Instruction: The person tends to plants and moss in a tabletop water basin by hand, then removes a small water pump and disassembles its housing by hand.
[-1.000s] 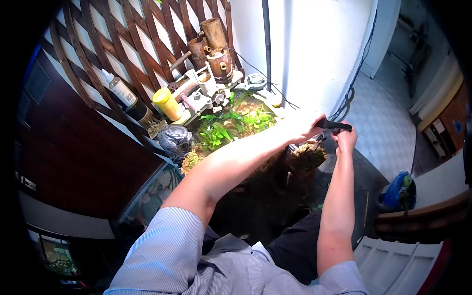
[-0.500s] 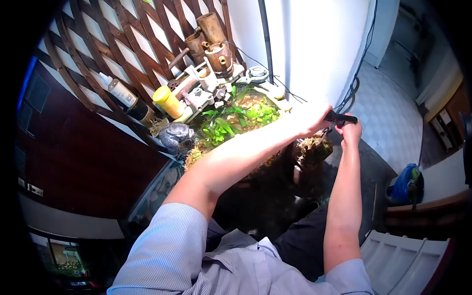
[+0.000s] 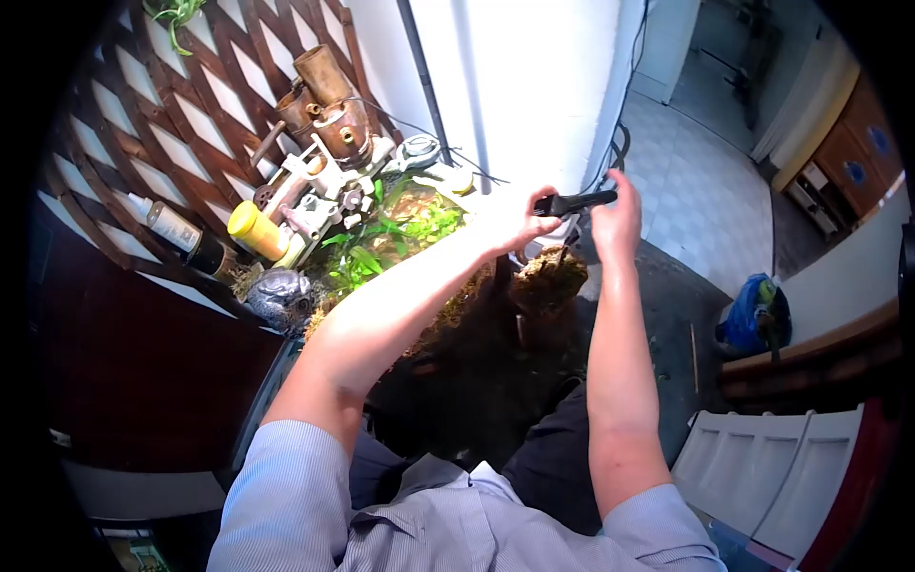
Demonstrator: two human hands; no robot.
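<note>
Both hands are raised beyond the planted pond, holding a dark elongated object point(image 3: 577, 202) between them; its exact kind is unclear. My left hand point(image 3: 527, 227) pinches its left end with thumb and fingers. At the other end, my right hand point(image 3: 618, 217) has its fingers closed around the tip. Below the object sits a moss-covered stump point(image 3: 549, 279), close to dark water. Bright green plants point(image 3: 419, 229) grow to the left, partly behind my left forearm.
A yellow-lidded jar point(image 3: 257, 232), a spray bottle point(image 3: 172, 224) and bamboo tubes point(image 3: 329, 81) stand by the wooden lattice point(image 3: 191, 114). A dark stone-like ornament point(image 3: 283, 297) sits at the pond's left. A blue bag point(image 3: 753, 315) and white panel point(image 3: 777, 467) are at right.
The view has turned, so the surroundings shift left and down. The dark object is now held more level and seen between both hands, with my right hand raised to its end.
</note>
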